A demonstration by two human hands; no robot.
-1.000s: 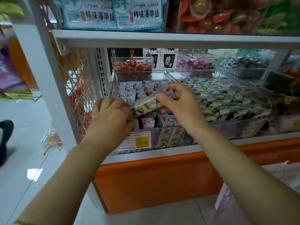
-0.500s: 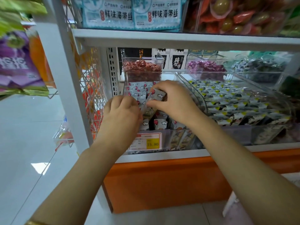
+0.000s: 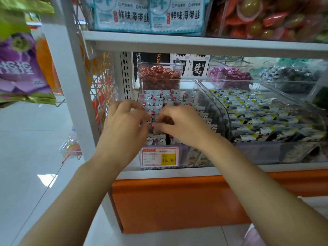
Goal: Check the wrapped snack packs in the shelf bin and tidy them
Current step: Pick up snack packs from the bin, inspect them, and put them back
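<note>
1. My left hand (image 3: 124, 128) is at the left side of the bin (image 3: 221, 114). Its fingers are bent and their tips are down on the packs (image 3: 156, 100). I cannot tell whether it pinches one or only steadies the row. If it presses too hard here, I judge the upright packs could fold over and jam under their neighbours.
2. The packs stand in close rows from the back of the bin down to the front, above the price tag (image 3: 158, 157). The ones I am working on lie directly under my fingertips in the middle rows, where my two hands meet. These slippery wrappers could slide flat if I pull one out carelessly, and the row would collapse.
3. My right hand (image 3: 184, 128) touches the left at the fingertips. Its thumb and forefinger pinch one pack (image 3: 166, 120), whose brown face shows beneath my curled fingers. With so light a grip on thin film, it could slip and drop crooked between the rows.
4. Just beside it on the right, past the clear wall, is the next bin (image 3: 276, 146), which holds a different snack. A pack flicked sideways could land there, mixed in with the wrong stock.
</note>
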